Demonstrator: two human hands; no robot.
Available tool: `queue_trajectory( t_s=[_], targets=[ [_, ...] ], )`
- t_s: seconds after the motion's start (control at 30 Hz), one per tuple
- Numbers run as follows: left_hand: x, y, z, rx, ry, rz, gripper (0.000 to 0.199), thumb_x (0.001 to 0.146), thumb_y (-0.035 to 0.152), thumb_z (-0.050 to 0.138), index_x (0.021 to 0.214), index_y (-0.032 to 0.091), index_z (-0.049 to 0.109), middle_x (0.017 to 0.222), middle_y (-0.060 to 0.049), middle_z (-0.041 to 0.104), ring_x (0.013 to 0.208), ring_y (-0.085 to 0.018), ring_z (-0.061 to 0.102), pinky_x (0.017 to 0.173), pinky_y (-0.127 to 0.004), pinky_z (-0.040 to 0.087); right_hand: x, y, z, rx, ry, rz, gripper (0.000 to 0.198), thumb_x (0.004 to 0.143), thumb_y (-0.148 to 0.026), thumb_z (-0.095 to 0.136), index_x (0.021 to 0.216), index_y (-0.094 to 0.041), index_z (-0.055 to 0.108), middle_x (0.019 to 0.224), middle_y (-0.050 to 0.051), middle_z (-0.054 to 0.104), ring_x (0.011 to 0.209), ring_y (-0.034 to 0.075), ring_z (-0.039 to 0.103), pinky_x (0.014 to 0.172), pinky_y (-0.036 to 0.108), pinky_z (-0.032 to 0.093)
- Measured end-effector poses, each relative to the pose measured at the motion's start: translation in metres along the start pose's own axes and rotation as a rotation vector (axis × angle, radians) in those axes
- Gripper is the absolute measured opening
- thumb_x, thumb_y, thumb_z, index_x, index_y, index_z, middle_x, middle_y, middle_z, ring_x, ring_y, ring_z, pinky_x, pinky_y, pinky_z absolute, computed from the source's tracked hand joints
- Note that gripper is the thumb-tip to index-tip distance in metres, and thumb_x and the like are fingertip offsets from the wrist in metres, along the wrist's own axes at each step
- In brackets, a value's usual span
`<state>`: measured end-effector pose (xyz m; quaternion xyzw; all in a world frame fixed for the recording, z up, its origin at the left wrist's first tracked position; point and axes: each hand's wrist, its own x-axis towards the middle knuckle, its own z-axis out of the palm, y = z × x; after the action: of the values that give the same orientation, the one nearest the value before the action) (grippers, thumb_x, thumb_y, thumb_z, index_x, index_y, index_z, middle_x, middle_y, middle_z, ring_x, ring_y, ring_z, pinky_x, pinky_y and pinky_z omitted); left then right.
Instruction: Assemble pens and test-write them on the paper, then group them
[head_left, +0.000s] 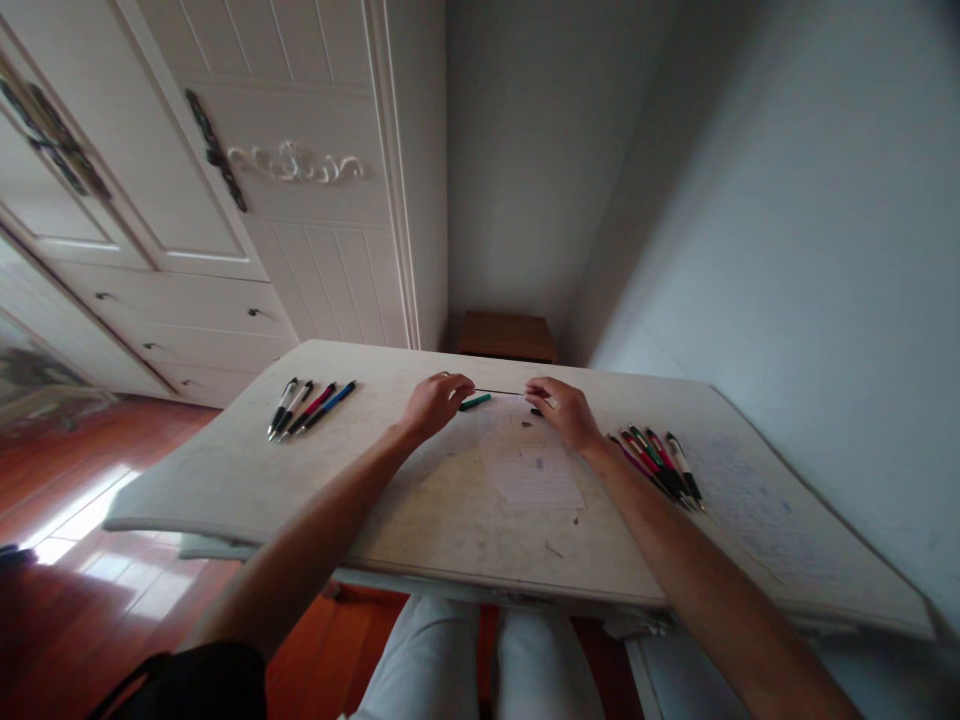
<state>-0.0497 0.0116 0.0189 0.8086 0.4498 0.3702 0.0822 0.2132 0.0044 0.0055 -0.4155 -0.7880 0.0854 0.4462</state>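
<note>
A thin dark stick that looks like a pen refill (499, 392) spans the gap between my hands, above the far part of the table. My left hand (439, 403) pinches its left end, and my right hand (562, 410) pinches the other. Just under my left fingertips is a green pen part (475, 402). A small black piece (535, 411) shows by my right fingers, partly hidden by them. Below my hands lies a sheet of lined paper (534, 480) with small dark bits on it.
Several pens (309, 408) lie side by side on the left of the white table (247, 490). Another group of pens (660, 465) rests on the right, near scribbled marks. A white wardrobe (315, 270) and a brown wooden box or stool (506, 335) stand beyond; a wall borders the right.
</note>
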Motion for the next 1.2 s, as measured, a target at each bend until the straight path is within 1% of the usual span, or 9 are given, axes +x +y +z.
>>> queue_trajectory(
  t_s=[0.17, 0.37, 0.5, 0.63, 0.8, 0.93, 1.2],
  targets=[
    [0.0, -0.001, 0.002, -0.038, -0.007, 0.027, 0.015, 0.09, 0.025, 0.059, 0.089, 0.018, 0.072, 0.085, -0.005, 0.071, 0.072, -0.016, 0.061, 0.072, -0.027, 0.047, 0.0, -0.005, -0.001, -0.018, -0.014, -0.006, 0.017, 0.088, -0.031, 0.06, 0.099, -0.021, 0.069, 0.097, 0.007, 0.073, 0.086, 0.022, 0.069, 0.084, 0.036, 0.054],
    [-0.002, 0.003, 0.005, -0.087, -0.083, 0.069, 0.013, 0.089, 0.022, 0.059, 0.089, 0.019, 0.072, 0.084, -0.003, 0.071, 0.071, -0.015, 0.061, 0.074, -0.026, 0.047, -0.001, -0.014, 0.004, -0.097, -0.025, -0.09, 0.018, 0.091, -0.032, 0.058, 0.099, -0.022, 0.071, 0.095, 0.007, 0.074, 0.09, 0.023, 0.069, 0.086, 0.037, 0.051],
    [-0.003, 0.005, 0.005, -0.107, -0.057, 0.084, 0.012, 0.088, 0.022, 0.061, 0.09, 0.018, 0.072, 0.084, -0.003, 0.071, 0.072, -0.015, 0.061, 0.073, -0.026, 0.048, -0.001, -0.018, 0.005, -0.103, -0.018, -0.136, 0.021, 0.094, -0.032, 0.053, 0.101, -0.021, 0.07, 0.099, 0.007, 0.074, 0.093, 0.023, 0.068, 0.087, 0.037, 0.051],
    [-0.003, 0.004, 0.006, -0.124, -0.047, 0.097, 0.013, 0.088, 0.025, 0.062, 0.093, 0.018, 0.072, 0.085, -0.004, 0.071, 0.071, -0.015, 0.061, 0.074, -0.027, 0.049, -0.001, -0.018, 0.004, -0.101, -0.033, -0.139, 0.02, 0.094, -0.031, 0.054, 0.102, -0.021, 0.069, 0.098, 0.008, 0.073, 0.092, 0.023, 0.067, 0.086, 0.037, 0.051],
    [-0.004, 0.003, 0.007, -0.117, -0.041, 0.104, 0.013, 0.087, 0.024, 0.063, 0.096, 0.019, 0.071, 0.086, -0.004, 0.071, 0.069, -0.014, 0.061, 0.07, -0.026, 0.05, 0.0, -0.018, 0.003, -0.065, -0.051, -0.179, 0.017, 0.09, -0.025, 0.059, 0.103, -0.02, 0.068, 0.09, 0.008, 0.071, 0.087, 0.022, 0.066, 0.084, 0.037, 0.051],
    [-0.004, 0.006, 0.006, -0.107, -0.039, 0.108, 0.015, 0.086, 0.022, 0.064, 0.098, 0.018, 0.071, 0.085, -0.004, 0.07, 0.069, -0.013, 0.061, 0.069, -0.025, 0.05, 0.0, -0.021, 0.004, -0.037, -0.058, -0.163, 0.016, 0.09, -0.025, 0.059, 0.102, -0.02, 0.068, 0.087, 0.007, 0.07, 0.084, 0.022, 0.065, 0.081, 0.037, 0.051],
    [-0.005, 0.009, 0.005, -0.106, -0.034, 0.106, 0.016, 0.086, 0.025, 0.066, 0.1, 0.019, 0.07, 0.088, -0.003, 0.07, 0.071, -0.013, 0.062, 0.07, -0.025, 0.051, -0.002, -0.022, 0.007, 0.003, -0.032, -0.097, 0.022, 0.094, -0.036, 0.055, 0.099, -0.021, 0.07, 0.097, 0.008, 0.072, 0.092, 0.022, 0.067, 0.086, 0.036, 0.051]
  ],
)
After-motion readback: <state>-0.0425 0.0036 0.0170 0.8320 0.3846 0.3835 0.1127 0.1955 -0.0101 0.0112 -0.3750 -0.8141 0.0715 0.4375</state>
